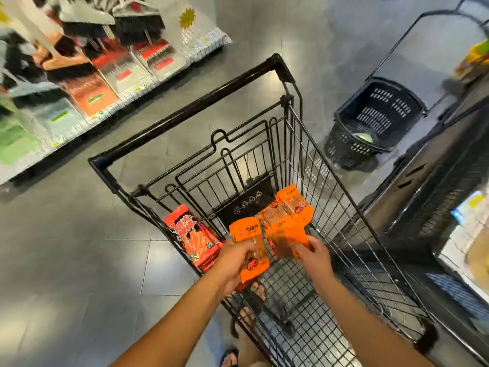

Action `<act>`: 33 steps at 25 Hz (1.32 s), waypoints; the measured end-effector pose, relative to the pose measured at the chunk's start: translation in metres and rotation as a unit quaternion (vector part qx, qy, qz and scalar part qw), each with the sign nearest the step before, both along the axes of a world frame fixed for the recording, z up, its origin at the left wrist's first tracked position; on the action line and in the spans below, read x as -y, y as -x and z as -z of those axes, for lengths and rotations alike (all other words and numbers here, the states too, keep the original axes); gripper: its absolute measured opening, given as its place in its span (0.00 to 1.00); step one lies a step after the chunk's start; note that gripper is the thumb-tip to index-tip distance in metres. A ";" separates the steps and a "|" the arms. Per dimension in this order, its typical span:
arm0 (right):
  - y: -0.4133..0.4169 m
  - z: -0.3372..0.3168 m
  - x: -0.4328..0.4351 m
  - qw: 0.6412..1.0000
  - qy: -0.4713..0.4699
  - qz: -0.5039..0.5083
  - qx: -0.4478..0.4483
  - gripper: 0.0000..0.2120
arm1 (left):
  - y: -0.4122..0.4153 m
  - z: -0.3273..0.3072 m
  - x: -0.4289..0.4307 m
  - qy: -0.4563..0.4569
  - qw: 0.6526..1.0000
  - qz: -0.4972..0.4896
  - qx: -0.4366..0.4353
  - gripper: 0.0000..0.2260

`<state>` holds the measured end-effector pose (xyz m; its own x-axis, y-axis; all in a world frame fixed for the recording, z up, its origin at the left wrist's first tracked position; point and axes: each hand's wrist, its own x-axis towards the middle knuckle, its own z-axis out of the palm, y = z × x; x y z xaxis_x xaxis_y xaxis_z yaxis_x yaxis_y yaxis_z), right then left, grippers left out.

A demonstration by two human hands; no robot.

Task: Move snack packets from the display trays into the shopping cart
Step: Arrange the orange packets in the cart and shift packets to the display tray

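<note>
At far left, blurred snack packets [90,96] lie in rows on a low display shelf [79,127] along the grey floor [66,247]. The black wire shopping cart [185,112] fills the middle. Red packets [193,237] stand on edge against its left wall, apparently inside it. Just beside them, the left grip [232,263] curls round one orange packet [251,242], holding it above the basket of the cart. Next to it, the right grip [315,255] pinches the lower ends of a fanned bunch of orange packets [287,218], also over the cart. Further right, a black plastic basket [375,123] sits on the floor beside a dark display unit [423,181].
</note>
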<state>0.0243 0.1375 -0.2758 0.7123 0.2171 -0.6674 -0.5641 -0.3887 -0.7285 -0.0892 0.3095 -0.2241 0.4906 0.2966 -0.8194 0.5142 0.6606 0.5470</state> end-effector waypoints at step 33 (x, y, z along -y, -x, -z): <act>0.098 -0.272 0.513 0.920 -0.128 0.302 0.214 0.13 | -0.029 -0.200 0.434 -0.066 0.873 0.366 0.317 0.15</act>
<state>-0.0740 -0.3756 -0.0036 0.9404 -0.1927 -0.2801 -0.2614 0.1168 -0.9581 -0.0600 -0.1247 -0.0240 0.9301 -0.2154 -0.2976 0.3392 0.1921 0.9209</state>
